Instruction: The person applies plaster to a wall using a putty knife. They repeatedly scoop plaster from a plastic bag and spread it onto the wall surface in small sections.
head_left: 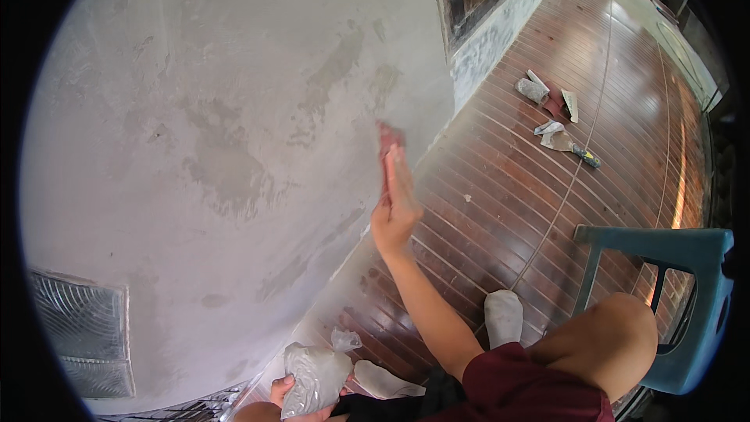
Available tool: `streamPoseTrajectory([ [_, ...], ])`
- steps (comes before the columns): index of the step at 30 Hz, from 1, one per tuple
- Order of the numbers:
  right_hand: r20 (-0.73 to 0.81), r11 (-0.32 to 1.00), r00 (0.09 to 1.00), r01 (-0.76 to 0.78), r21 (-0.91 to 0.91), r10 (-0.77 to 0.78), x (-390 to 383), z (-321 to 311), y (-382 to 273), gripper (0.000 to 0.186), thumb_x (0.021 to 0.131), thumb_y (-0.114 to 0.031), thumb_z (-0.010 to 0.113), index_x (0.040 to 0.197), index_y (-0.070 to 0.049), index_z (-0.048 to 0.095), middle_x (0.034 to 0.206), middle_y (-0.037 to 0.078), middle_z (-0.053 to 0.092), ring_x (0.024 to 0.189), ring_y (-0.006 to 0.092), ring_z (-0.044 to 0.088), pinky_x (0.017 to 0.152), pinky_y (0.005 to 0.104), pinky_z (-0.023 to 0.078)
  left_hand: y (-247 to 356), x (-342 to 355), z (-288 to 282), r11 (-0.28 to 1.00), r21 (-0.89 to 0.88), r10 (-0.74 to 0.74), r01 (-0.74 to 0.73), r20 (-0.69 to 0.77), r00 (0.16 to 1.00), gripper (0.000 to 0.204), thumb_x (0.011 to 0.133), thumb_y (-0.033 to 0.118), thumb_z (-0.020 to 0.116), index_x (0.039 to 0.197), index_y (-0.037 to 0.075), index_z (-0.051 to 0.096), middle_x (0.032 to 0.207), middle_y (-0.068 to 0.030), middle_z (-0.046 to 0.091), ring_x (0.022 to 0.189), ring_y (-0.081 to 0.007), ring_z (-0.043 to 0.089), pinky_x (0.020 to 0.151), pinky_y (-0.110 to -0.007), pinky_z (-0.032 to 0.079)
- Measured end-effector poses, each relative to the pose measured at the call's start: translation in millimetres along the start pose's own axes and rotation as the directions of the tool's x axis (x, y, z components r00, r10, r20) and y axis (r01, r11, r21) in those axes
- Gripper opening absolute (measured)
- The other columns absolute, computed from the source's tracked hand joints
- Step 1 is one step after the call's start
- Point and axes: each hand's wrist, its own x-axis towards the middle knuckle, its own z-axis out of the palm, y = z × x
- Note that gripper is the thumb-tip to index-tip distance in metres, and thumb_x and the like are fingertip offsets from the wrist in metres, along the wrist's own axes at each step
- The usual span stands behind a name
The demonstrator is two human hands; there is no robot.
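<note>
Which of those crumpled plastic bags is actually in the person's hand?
The clear bag at the bottom edge, gripped by the left hand; the others lie untouched across the floor.

Reddish-brown plank floor (547, 187) beside a grey plastered wall, scattered bits on it.

Glossy wooden boards with pale seams, dusty whitish near the wall base. Far off: a small litter group — crumpled clear plastic bag (532, 90), dark red sheet (555, 103), pale scraps (556, 138), and a small blue-and-yellow tool (587, 157) just beside them. Near: a blue plastic stool (687, 297) stands on the boards, and a white-socked foot (504, 316) rests flat, well apart from the litter.
</note>
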Motion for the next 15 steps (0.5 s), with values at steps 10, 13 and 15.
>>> streamPoseTrajectory([
  [10,-0.028,0.977,0.979,-0.205,-0.054,0.204,81,65,23,0.068,0.077,0.014,0.051,0.143,0.001,0.04,0.146,0.022,0.041,0.136,0.0387,0.039,0.112,0.0441,0.037,-10,-13,-4,0.987,0.159,0.027,-0.027,0.003,1.0,0.082,0.067,0.045,0.061,0.134,0.002,0.044,0.116,-0.0279,0.056,0.091,-0.0484,0.06,0.067,-0.051,0.054],
  [13,0.058,0.983,0.983,-0.177,0.039,0.175,31,62,-4,0.069,0.075,0.014,0.049,0.142,0.0,0.043,0.144,0.023,0.043,0.135,0.0369,0.04,0.113,0.0414,0.036,-12,-10,0,0.982,0.093,0.179,-0.167,-0.138,0.974,0.079,0.066,0.046,0.06,0.131,0.002,0.048,0.115,-0.0249,0.057,0.092,-0.0476,0.06,0.064,-0.049,0.054],
  [15,0.187,0.988,0.976,-0.127,0.084,0.11,-4,54,-23,0.071,0.073,0.017,0.048,0.141,0.0,0.044,0.144,0.023,0.043,0.134,0.0379,0.041,0.111,0.042,0.038,-12,-3,3,0.982,0.031,0.19,-0.188,-0.12,0.974,0.079,0.065,0.046,0.06,0.13,0.002,0.049,0.113,-0.0244,0.058,0.091,-0.0469,0.06,0.063,-0.048,0.054],
])
